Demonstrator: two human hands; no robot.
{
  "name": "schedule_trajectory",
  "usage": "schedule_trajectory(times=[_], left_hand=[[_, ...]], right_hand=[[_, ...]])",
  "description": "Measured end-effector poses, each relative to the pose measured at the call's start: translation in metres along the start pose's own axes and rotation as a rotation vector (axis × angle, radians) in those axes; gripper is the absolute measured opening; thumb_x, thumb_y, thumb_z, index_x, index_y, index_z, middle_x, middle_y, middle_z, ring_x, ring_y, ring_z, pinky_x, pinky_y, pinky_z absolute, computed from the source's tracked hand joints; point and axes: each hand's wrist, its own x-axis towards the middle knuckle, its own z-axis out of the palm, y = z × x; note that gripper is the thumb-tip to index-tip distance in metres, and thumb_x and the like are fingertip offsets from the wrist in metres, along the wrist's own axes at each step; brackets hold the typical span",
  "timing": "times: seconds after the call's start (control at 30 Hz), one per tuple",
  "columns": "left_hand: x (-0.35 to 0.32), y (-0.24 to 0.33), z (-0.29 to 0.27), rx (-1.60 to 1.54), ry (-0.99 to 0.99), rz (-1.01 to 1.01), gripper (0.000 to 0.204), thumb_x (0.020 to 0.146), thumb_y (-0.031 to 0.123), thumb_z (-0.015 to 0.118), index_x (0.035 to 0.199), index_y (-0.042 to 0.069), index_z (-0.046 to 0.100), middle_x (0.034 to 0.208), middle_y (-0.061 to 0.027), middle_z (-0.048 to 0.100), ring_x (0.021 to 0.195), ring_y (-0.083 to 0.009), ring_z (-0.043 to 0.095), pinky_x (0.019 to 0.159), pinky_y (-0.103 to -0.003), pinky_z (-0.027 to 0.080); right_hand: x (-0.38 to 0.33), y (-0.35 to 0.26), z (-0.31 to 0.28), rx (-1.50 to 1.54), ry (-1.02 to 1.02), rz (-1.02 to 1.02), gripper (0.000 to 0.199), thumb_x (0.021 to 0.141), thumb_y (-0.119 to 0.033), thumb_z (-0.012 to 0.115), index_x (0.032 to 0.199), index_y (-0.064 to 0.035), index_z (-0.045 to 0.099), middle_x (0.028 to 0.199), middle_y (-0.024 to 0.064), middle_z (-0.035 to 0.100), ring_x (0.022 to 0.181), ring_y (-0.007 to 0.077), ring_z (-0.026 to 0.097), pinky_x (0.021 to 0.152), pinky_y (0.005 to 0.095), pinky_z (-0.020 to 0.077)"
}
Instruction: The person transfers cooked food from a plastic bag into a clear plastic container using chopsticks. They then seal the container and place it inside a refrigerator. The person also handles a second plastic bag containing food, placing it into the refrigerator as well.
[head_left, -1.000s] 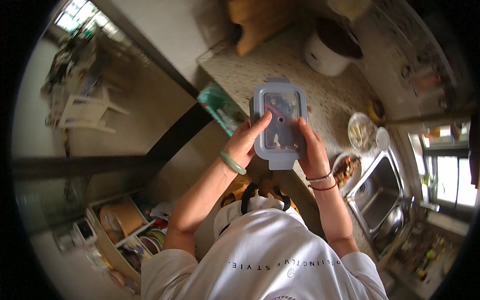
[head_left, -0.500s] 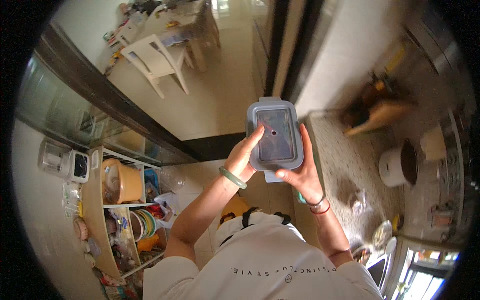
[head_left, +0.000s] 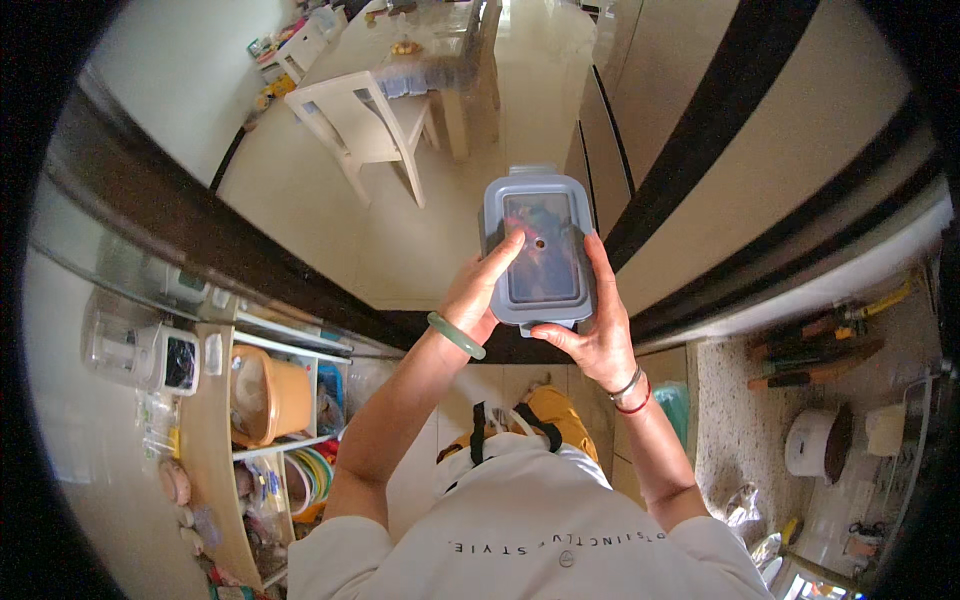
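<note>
I hold a rectangular food container [head_left: 538, 250] with a grey-blue lid and a clear middle panel in front of me with both hands. My left hand [head_left: 480, 285] grips its left side, fingers laid over the lid, a green bangle on that wrist. My right hand [head_left: 595, 325] cups its right side and lower edge, red and silver bracelets on the wrist. The contents show only dimly through the lid.
A tall fridge or cabinet front [head_left: 720, 150] with dark stripes stands just right of the container. An open shelf unit [head_left: 260, 400] with an orange bucket is at the left. A white chair [head_left: 355, 125] and dining table stand ahead. A speckled counter [head_left: 760, 430] with a white pot is at the right.
I have turned away from the counter; it has swung from behind the container to my right, and the fridge front and dining room now lie ahead. Both hands keep their hold.
</note>
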Motion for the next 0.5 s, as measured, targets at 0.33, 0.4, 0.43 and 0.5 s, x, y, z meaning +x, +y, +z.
schedule_trajectory(times=[0.33,0.4,0.43,0.5], left_hand=[[0.168,0.063,-0.018,0.001,-0.041,-0.068,0.049,0.088,0.041,0.062,0.121,0.006,0.053,0.115,-0.0063,0.059,0.104,-0.0181,0.06,0.091,-0.036,0.048],[0.21,0.084,-0.014,0.062,-0.016,-0.08,0.049,0.089,0.041,0.061,0.122,0.006,0.052,0.115,-0.0064,0.059,0.104,-0.0179,0.06,0.091,-0.036,0.048],[0.228,0.087,-0.013,0.081,-0.01,-0.105,0.049,0.089,0.04,0.061,0.122,0.006,0.052,0.115,-0.0064,0.06,0.104,-0.0179,0.06,0.091,-0.035,0.048],[0.266,0.099,-0.013,0.113,-0.051,-0.104,0.051,0.092,0.042,0.055,0.127,0.005,0.049,0.12,-0.0079,0.058,0.107,-0.0188,0.058,0.092,-0.037,0.047]], right_hand=[[0.181,0.092,-0.034,0.904,0.131,0.386,0.087,0.091,-0.065,0.034,0.147,-0.0028,0.012,0.151,0.0206,0.017,0.138,0.0333,0.023,0.11,0.0455,0.0265],[0.227,0.109,-0.04,0.949,0.221,0.418,0.071,0.095,-0.057,0.034,0.138,-0.0015,0.035,0.139,0.0152,0.041,0.124,0.0258,0.044,0.102,0.0412,0.0373],[0.241,0.119,-0.043,0.912,0.232,0.424,0.068,0.096,-0.056,0.035,0.136,-0.0014,0.038,0.137,0.0139,0.044,0.123,0.0242,0.045,0.102,0.0395,0.0378],[0.276,0.141,-0.048,0.948,0.24,0.439,0.065,0.096,-0.055,0.035,0.134,-0.0018,0.041,0.133,0.0115,0.048,0.12,0.0218,0.048,0.1,0.0372,0.0383]])
